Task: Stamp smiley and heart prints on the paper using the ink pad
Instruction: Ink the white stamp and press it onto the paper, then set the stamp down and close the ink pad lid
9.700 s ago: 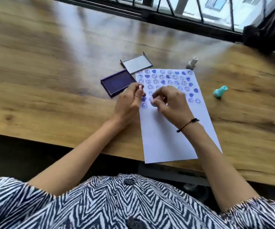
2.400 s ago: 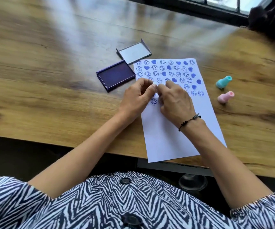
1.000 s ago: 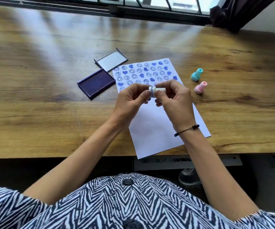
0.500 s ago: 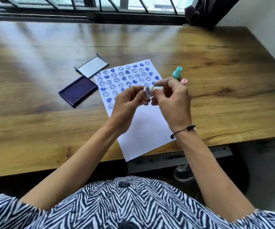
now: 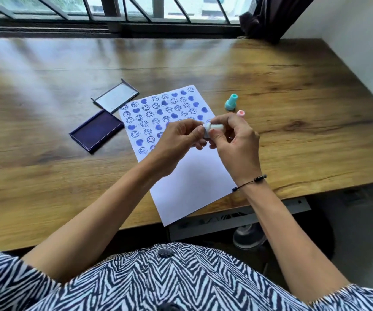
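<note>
A white sheet of paper [image 5: 187, 176] lies on the wooden table, its far half covered with blue smiley and heart prints. Above its middle, both hands hold one small white stamp [image 5: 212, 127] lying sideways. My right hand [image 5: 234, 142] grips the stamp's body; my left hand [image 5: 176, 144] pinches its wider left end. The open blue ink pad [image 5: 96, 132] sits left of the paper, with its lid [image 5: 114, 98] lying behind it.
A teal stamp [image 5: 231, 102] stands right of the paper, and a pink stamp [image 5: 241, 113], partly hidden by my right hand, is just below it. The table's near edge [image 5: 293, 191] runs under the paper's bottom corner. A window runs along the far side.
Both hands have risen off the paper with the white stamp between them. The camera view has swung, so the paper and pad now sit more to the left and tilted.
</note>
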Demonstrator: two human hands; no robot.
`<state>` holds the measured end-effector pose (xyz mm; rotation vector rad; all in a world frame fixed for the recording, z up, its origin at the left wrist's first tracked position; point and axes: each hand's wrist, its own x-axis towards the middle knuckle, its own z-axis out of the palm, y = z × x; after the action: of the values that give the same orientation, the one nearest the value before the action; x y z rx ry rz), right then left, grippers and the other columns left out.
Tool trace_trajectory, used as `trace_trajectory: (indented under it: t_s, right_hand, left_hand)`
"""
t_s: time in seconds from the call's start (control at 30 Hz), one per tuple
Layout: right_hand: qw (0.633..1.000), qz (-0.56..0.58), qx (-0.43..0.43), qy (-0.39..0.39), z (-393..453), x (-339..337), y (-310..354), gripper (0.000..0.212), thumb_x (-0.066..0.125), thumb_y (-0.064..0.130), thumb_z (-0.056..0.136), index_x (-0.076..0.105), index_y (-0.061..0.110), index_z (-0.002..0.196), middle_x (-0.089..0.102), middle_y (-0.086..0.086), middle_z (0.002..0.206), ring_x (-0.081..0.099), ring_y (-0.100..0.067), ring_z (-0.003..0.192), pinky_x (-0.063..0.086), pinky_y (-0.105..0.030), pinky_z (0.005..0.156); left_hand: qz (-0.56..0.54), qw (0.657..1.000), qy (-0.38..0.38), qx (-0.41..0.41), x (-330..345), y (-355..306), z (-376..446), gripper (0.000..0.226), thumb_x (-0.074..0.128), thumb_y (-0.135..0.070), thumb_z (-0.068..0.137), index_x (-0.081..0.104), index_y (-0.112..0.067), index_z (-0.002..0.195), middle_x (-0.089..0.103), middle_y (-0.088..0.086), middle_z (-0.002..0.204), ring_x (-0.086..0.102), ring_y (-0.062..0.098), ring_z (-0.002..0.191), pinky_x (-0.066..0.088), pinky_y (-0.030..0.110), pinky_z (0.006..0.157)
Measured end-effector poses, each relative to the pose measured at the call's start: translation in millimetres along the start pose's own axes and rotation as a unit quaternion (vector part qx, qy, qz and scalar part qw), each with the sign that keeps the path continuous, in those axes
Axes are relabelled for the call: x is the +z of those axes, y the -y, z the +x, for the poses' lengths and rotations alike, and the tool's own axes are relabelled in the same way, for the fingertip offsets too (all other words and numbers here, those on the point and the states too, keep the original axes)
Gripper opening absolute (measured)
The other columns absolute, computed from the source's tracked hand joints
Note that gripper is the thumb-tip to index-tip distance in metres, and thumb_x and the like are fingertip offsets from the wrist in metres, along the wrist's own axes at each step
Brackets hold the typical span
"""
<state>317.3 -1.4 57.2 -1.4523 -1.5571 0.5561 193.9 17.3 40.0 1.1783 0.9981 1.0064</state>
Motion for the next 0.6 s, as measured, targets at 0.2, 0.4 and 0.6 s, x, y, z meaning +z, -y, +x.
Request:
trace_trajectory:
  t_s: [0.2, 0.4, 0.6]
  right_hand:
    - [0.971, -0.238, 0.009, 0.006, 33, -33, -39, 0.016, 0.05, 0.002, 0.079, 0.061, 0.003, 0.091, 0.063, -0.021, 0.097, 0.056, -0.036, 0.09, 0.04, -0.037, 0.073]
    - [0.927, -0.365, 0.035, 0.08, 46, -37, -58, 0.023, 0.051, 0.004, 0.081, 0.046, 0.002, 0.103, 0.06, -0.024, 0.104, 0.055, -0.039, 0.1, 0.044, -0.041, 0.075]
    - [0.929, -0.367, -0.043, 0.01, 50, -34, -41, 0.034, 0.057, 0.03, 0.083, 0.046, 0.007, 0.105, 0.061, -0.018, 0.102, 0.051, -0.037, 0.097, 0.044, -0.042, 0.069]
  left_hand:
    - [0.043, 0.997, -0.036, -0.046, 28, 5, 30, 0.015, 0.044, -0.005, 0.091, 0.059, -0.005, 0.095, 0.055, 0.005, 0.074, 0.049, 0.017, 0.067, 0.044, 0.027, 0.07]
    - [0.051, 0.998, -0.008, -0.038, 34, 6, 35, 0.018, 0.045, -0.004, 0.089, 0.06, -0.003, 0.099, 0.058, 0.006, 0.074, 0.052, 0.016, 0.068, 0.047, 0.025, 0.069]
    - [0.197, 0.975, -0.097, -0.016, -15, -9, 42, 0.021, 0.055, -0.01, 0.083, 0.064, -0.009, 0.103, 0.065, 0.01, 0.087, 0.057, 0.019, 0.076, 0.046, 0.029, 0.074]
